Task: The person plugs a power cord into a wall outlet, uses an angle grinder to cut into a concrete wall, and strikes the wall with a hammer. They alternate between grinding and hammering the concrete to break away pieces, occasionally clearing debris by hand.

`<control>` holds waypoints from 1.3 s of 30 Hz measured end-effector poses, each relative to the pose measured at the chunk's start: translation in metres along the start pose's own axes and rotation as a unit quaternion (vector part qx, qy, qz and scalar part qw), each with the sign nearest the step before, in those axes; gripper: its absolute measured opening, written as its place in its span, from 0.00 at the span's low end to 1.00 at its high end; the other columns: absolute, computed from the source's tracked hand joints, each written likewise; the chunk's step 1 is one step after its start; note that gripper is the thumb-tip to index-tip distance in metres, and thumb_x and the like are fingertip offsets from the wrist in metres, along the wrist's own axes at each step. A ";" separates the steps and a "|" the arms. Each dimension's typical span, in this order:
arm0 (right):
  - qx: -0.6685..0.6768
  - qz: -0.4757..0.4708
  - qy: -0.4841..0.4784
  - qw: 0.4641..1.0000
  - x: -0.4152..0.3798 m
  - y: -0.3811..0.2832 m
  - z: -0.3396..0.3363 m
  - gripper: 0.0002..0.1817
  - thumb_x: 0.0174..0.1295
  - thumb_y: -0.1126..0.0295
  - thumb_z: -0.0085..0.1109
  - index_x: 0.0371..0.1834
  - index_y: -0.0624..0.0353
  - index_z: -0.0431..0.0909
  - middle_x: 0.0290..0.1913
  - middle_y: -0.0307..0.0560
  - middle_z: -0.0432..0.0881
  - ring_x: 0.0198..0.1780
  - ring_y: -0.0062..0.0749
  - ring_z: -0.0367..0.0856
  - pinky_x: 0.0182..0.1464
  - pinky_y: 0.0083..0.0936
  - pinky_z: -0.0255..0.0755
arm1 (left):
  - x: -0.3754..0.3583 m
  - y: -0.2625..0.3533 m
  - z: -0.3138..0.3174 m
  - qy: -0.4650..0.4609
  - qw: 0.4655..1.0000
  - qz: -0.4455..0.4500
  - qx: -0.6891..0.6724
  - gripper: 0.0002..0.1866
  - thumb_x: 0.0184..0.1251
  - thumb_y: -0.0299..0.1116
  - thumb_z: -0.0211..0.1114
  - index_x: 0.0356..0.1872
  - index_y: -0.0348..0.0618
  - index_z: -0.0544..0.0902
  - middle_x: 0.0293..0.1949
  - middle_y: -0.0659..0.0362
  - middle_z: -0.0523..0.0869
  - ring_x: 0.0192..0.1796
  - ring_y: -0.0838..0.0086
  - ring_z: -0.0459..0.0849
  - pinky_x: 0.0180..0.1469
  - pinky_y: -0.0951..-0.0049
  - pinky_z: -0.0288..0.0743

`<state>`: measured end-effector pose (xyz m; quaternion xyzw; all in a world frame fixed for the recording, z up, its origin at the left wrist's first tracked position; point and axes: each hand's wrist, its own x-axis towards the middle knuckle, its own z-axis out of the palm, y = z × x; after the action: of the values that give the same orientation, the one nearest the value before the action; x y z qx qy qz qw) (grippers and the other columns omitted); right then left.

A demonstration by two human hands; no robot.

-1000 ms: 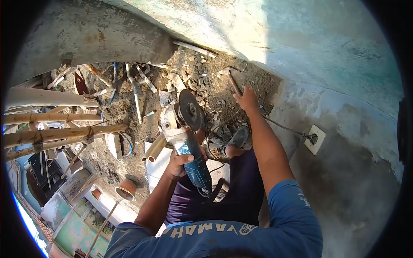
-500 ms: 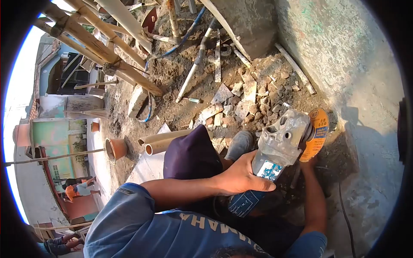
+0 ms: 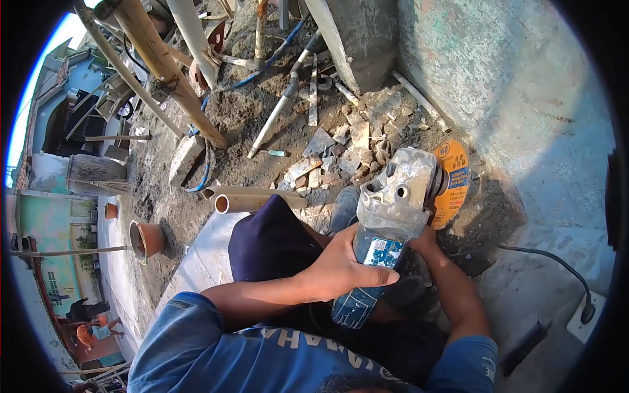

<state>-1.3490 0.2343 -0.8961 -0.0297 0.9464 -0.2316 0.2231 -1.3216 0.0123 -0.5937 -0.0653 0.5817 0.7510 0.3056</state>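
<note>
My left hand [image 3: 344,265] is wrapped around the blue and grey body of an angle grinder [image 3: 392,213], held above my knee. Its orange-labelled disc [image 3: 453,183] faces right, close to the base of the plastered wall [image 3: 524,98]. My right hand [image 3: 426,242] sits under the grinder's head, its fingers hidden behind the tool. A black power cord [image 3: 544,257] runs along the wall to a white socket [image 3: 583,316] at the lower right.
Broken brick rubble [image 3: 341,150] lies ahead of my shoe. Two PVC pipe ends [image 3: 252,198] lie on the ground to the left, bamboo poles [image 3: 164,65] lean above them, and a clay pot [image 3: 147,239] stands further left. Another person [image 3: 92,327] is far off, lower left.
My right hand left the ground by the wall and came under the grinder's head. The grinder swung right, its disc now toward the wall. The view turned.
</note>
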 end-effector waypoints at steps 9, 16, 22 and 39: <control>-0.095 0.006 -0.032 0.995 0.016 -0.046 -0.117 0.33 0.56 0.51 0.60 0.60 0.62 0.72 0.54 0.57 0.79 0.57 0.47 0.78 0.59 0.39 0.69 | -0.081 0.008 -0.003 -0.025 0.982 0.180 0.047 0.34 0.46 0.29 0.75 0.56 0.32 0.71 0.45 0.56 0.82 0.47 0.73 0.80 0.53 0.71 0.73; 0.266 -0.257 -0.095 0.924 -0.089 -0.144 -0.249 0.38 0.56 0.53 0.61 0.68 0.62 0.64 0.63 0.50 0.74 0.63 0.42 0.73 0.64 0.39 0.65 | -0.041 0.078 0.006 0.100 0.926 0.342 0.124 0.34 0.39 0.33 0.74 0.48 0.24 0.69 0.39 0.45 0.82 0.43 0.61 0.83 0.48 0.68 0.75; 0.662 -0.244 -0.042 0.707 -0.149 -0.223 -0.258 0.36 0.67 0.47 0.53 0.69 0.63 0.61 0.65 0.51 0.72 0.63 0.38 0.73 0.65 0.36 0.65 | -0.009 0.085 0.030 0.143 0.884 0.376 0.237 0.30 0.49 0.29 0.65 0.48 0.24 0.60 0.41 0.32 0.79 0.47 0.40 0.80 0.49 0.49 0.74; 0.699 -0.030 0.146 0.699 -0.109 -0.119 -0.260 0.15 0.59 0.65 0.66 0.43 0.60 0.75 0.35 0.39 0.79 0.38 0.30 0.80 0.44 0.27 0.77 | -0.038 -0.207 -0.240 0.104 0.817 -0.096 0.560 0.31 0.61 0.58 0.60 0.33 0.30 0.85 0.36 0.39 0.85 0.44 0.46 0.84 0.48 0.54 0.76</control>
<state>-1.3700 0.2560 -0.5917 0.1409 0.5313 -0.8348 0.0315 -1.2419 -0.1927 -0.8249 -0.0161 0.9207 0.2517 0.2977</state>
